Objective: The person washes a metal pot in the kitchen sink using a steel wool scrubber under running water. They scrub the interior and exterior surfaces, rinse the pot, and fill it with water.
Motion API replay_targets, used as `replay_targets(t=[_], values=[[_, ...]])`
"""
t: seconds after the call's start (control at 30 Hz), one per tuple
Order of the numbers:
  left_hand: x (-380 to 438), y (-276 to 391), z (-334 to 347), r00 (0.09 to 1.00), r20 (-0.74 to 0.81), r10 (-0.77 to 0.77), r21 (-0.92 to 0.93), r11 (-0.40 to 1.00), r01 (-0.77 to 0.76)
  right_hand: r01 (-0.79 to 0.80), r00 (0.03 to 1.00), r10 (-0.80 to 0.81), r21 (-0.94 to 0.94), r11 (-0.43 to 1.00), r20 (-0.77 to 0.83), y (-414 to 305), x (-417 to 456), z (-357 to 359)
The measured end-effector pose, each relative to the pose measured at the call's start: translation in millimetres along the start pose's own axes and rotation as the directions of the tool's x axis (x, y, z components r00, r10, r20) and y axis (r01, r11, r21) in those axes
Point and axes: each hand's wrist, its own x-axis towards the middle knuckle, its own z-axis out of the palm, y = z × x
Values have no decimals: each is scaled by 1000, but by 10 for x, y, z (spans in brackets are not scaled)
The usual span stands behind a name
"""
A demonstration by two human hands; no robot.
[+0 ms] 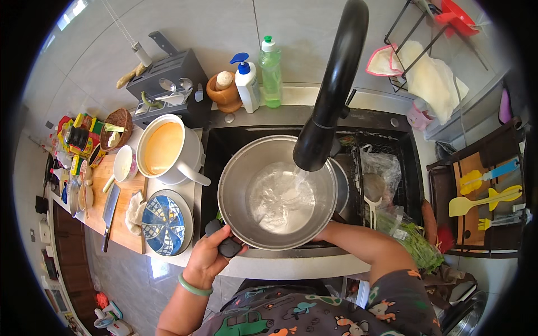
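Note:
Water runs from the black faucet (321,126) into a large stainless steel pot (233,197) over the dark sink (214,143). Clear water covers the pot's bottom, its surface rippled by the stream. My left hand (212,250) grips the pot's black handle (229,248) at the near left, thumb against the rim. Reaching in from the right, my right hand (325,233) goes behind the pot's near right side. Its fingers are hidden there, so their hold cannot be made out. Part of another round metal vessel (342,187) shows behind the pot's right edge.
Left of the sink stand a white pot of orange-brown liquid (166,147), a blue patterned plate (163,224) and a cutting board (126,235) bearing a kitchen knife (111,210). A wire basket (359,155), a strainer (373,197) and bagged greens (405,235) lie right. Bottles (271,75) stand behind.

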Motion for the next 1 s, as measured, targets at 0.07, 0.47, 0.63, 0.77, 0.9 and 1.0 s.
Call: replay_targets(t=[0.07, 0.47, 0.63, 0.77, 0.9, 1.0], values=[[-11, -18, -41, 999, 24, -21, -1, 1000, 21, -64, 998, 64, 14, 998, -7, -121, -302, -365], [-60, -230, -27, 987, 89, -133, 54, 990, 128, -112, 358, 515, 512, 852, -779, -619, -2033, -1641], [-64, -312, -28, 981, 112, -159, 31, 987, 156, 59, 590, 460, 604, 795, -664, -1156, -1647, -1804], [-99, -327, 29, 975, 141, -172, 136, 979, 152, -282, 925, 340, 292, 914, -172, -1272, -975, -1718], [-112, -308, 130, 978, 138, -157, 208, 970, 127, -417, 893, 427, -92, 904, 145, -1033, -124, -1341], [-81, -289, 131, 985, 131, -111, 190, 978, 85, -285, 945, 288, -43, 958, 155, -1189, 108, -1191]])
